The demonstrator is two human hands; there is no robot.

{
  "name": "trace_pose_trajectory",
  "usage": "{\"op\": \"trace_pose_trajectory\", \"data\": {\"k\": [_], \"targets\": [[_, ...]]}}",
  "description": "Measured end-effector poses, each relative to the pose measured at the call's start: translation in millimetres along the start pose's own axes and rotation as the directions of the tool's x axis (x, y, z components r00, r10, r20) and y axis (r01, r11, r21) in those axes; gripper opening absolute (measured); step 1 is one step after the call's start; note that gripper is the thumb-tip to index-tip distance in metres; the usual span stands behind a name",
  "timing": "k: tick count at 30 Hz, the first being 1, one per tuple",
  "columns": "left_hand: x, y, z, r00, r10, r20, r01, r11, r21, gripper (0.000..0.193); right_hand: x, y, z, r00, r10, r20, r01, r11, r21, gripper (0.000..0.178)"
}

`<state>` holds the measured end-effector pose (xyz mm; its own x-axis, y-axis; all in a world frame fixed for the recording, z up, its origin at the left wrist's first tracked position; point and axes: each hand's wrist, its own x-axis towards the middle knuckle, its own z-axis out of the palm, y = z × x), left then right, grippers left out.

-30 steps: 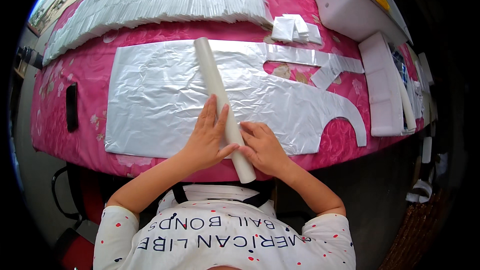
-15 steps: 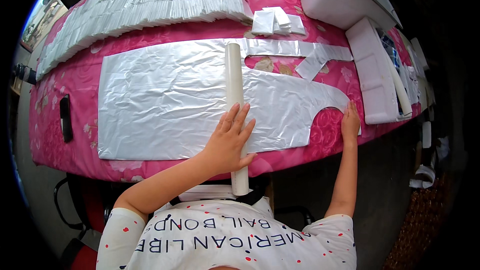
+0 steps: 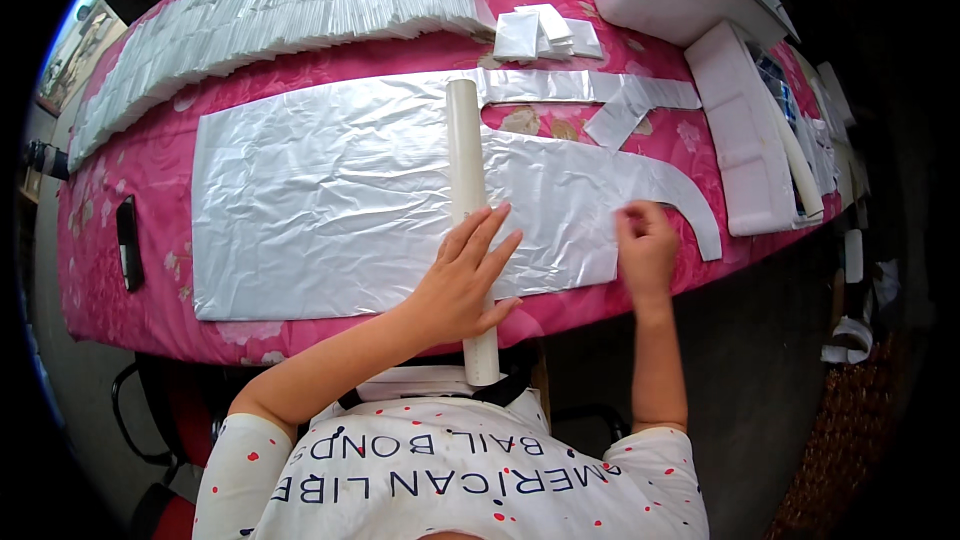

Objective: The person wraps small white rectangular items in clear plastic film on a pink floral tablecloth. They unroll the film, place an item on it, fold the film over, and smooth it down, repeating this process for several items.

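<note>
A silvery-white plastic apron lies spread flat and wrinkled on the table, its two long straps pointing right. Across its middle, running from far to near, lies a cream plastic tube whose near end sticks out past the table edge. My left hand rests on the tube with fingers spread. By the curved cut-out on the apron's near right side is my right hand, its fingers curled together; whatever they may pinch is hidden. The near strap lies loose beyond it.
Rows of folded white plastic packets fill the far left, with a small pile of packets beside them. White foam boxes stand at the right. A black phone-like object lies at the left on the pink floral tablecloth.
My right hand has left the end of the near strap and moved left to the cut-out, its fingers now curled. My left hand stays on the tube. The view shifts slightly.
</note>
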<state>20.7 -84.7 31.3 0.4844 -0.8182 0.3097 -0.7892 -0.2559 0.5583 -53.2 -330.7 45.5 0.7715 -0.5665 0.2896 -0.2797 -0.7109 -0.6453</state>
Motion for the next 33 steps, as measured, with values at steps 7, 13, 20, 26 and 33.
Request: {"op": "trace_pose_trajectory", "data": {"k": [7,13,20,26,33], "targets": [[-2.9,-18.7,-35.8,0.707,-0.467,0.532,0.617,0.040,-0.786,0.035,-65.0,-121.8,41.7,0.775,-0.285,0.563,-0.073,0.845,0.529,0.016],[-76.5,-111.9,-113.5,0.593,-0.604,0.532,0.720,0.102,-0.687,0.021,-85.1,-116.0,38.6,0.777,-0.531,0.338,0.389,0.828,0.405,0.021],[-139.0,-158.2,-182.8,0.496,-0.848,0.186,0.867,0.471,-0.162,0.020,-100.4,-96.9,19.5,0.667,0.103,0.738,0.085,0.973,-0.213,0.048],[-84.7,-100.8,-137.0,0.912,-0.300,-0.279,0.370,0.896,0.245,0.038,-109.7,-97.3,27.5,0.593,0.194,0.781,-0.150,0.980,-0.130,0.044],[-2.9,-54.7,-12.9,0.982,-0.142,-0.125,0.137,0.990,-0.046,0.051,-102.8,-95.9,19.5,0.538,0.227,0.812,-0.135,0.974,-0.183,0.041]]}}
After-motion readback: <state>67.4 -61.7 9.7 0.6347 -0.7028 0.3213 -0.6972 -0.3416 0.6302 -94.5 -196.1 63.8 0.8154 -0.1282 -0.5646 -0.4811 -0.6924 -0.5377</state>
